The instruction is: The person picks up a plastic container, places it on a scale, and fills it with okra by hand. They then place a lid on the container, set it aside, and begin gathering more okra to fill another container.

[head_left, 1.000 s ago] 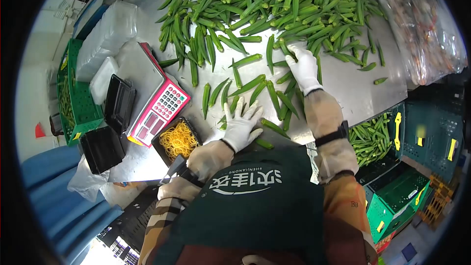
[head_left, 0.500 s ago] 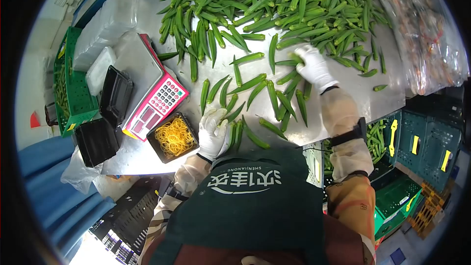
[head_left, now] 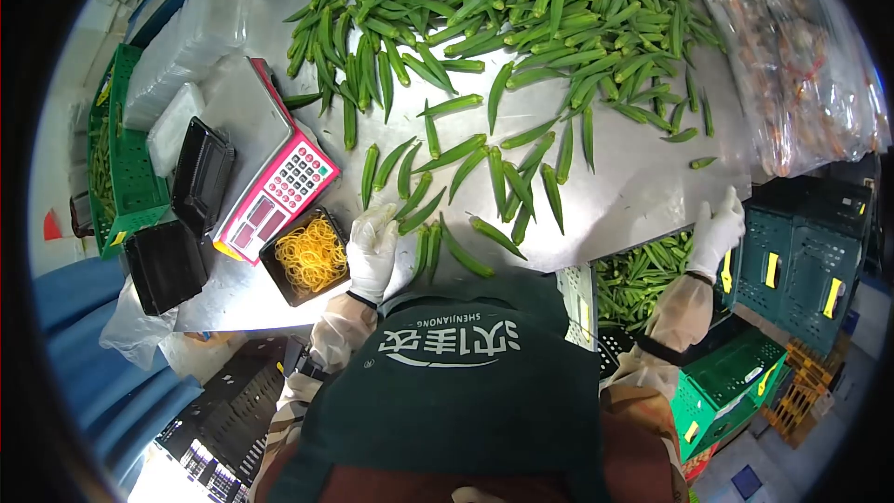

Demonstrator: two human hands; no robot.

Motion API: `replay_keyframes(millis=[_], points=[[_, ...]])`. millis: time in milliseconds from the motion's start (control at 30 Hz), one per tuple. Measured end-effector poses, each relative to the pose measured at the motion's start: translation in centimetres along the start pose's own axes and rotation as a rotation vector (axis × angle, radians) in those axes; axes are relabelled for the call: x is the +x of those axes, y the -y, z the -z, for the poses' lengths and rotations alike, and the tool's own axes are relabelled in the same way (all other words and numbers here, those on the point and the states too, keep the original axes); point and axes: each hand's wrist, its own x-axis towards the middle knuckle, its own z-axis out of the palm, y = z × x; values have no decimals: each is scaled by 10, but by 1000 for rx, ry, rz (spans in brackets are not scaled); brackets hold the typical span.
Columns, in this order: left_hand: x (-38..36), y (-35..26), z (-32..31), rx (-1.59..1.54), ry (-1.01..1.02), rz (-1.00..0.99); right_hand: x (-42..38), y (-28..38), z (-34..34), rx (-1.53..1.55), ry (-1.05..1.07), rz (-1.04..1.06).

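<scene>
Loose okra pods (head_left: pixel 466 163) lie spread on the metal table in front of me, below a large okra heap (head_left: pixel 521 9). My left hand (head_left: pixel 372 251), in a white glove, rests by the nearest pods with its fingers curled together; whatever they may hold is hidden. Out past the table's right edge is my right hand (head_left: pixel 717 235), also gloved, above the side of a crate filled with okra (head_left: pixel 643 284). Its thumb and fingers are apart, and I see nothing in them.
Left of my left hand sits a black tray of yellow rubber bands (head_left: pixel 310 256), beside a red-and-white scale (head_left: pixel 289 177). Black trays (head_left: pixel 166 265) and stacked clear containers (head_left: pixel 191 47) stand further left. Plastic-wrapped packaging (head_left: pixel 792 65) lies at right, above green crates (head_left: pixel 801 233).
My right hand has moved from the okra heap to the right and towards me, past the table edge. My left hand stays by the near pods. The whole view has shifted slightly.
</scene>
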Motion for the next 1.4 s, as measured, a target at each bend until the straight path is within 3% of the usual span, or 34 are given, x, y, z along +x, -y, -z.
replay_keyframes(millis=[33, 67, 133, 200, 333, 400, 467, 567, 700, 867, 933, 1000, 1067, 1133, 1200, 1267, 1300, 1400], points=[[2, -4, -1, 2, 18, -3, -8, 6, 2, 85, -33, 132], [4, -9, -3, -28, 38, 6, -12, 17, -9, 526, -11, 195], [9, -22, -6, -81, 74, 23, -25, 75, -25, 683, 95, 341], [10, -27, -2, -86, 85, 25, -38, 135, -21, 553, 218, 603], [0, -13, 14, -151, 21, 132, -52, 191, -102, 397, 131, 846], [-9, -7, 26, -218, -67, 237, -41, 212, -118, 282, 249, 823], [-19, -2, 38, -213, -101, 282, -34, 217, -118, 226, 158, 820], [-34, 10, 41, -263, -130, 347, -21, 213, -119, 100, 238, 853], [-36, 4, 32, -399, -113, 428, -26, 192, -89, 307, 303, 845], [-21, -5, 34, -411, -99, 418, -39, 138, -49, 665, -34, 615], [-11, -3, 34, -419, -96, 416, -45, 92, -39, 837, -40, 279], [3, -2, 30, -325, -42, 389, -56, 38, -30, 708, -134, -144], [24, -10, 22, -169, 15, 339, -79, -41, -53, 173, -352, -101], [37, 19, -3, -129, 44, 266, -108, -80, -61, 79, -398, -153], [54, 13, -20, -3, 167, 238, -129, -105, -74, 398, -348, -217], [65, 24, -39, 413, 236, 48, -144, -106, -79, 511, -297, -278], [65, 35, -46, 444, 219, -34, -150, -98, -76, 485, -288, -277], [83, 33, -47, 347, 256, 94, -159, -73, -60, 630, -294, -292]])
